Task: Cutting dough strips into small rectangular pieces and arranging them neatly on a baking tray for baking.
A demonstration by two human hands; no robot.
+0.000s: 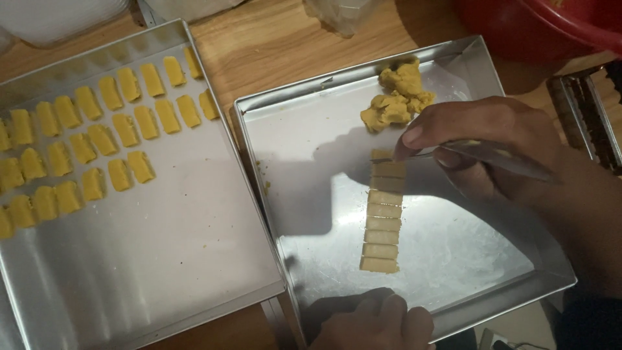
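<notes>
Your left hand (379,322), nearest the lens, curls closed over the near rim of the right-hand metal tray (311,162). Your right hand (483,139) pinches a slim metal knife (453,150), its tip touching the far end of a strip of yellow dough (382,210) cut into a column of small blocks on that tray's floor. Beyond it sits a lump of uncut dough (396,97). Left of this, a second tray (162,259) carries rows of shaped dough pieces (97,139). Both stand on a wooden table (272,45).
</notes>
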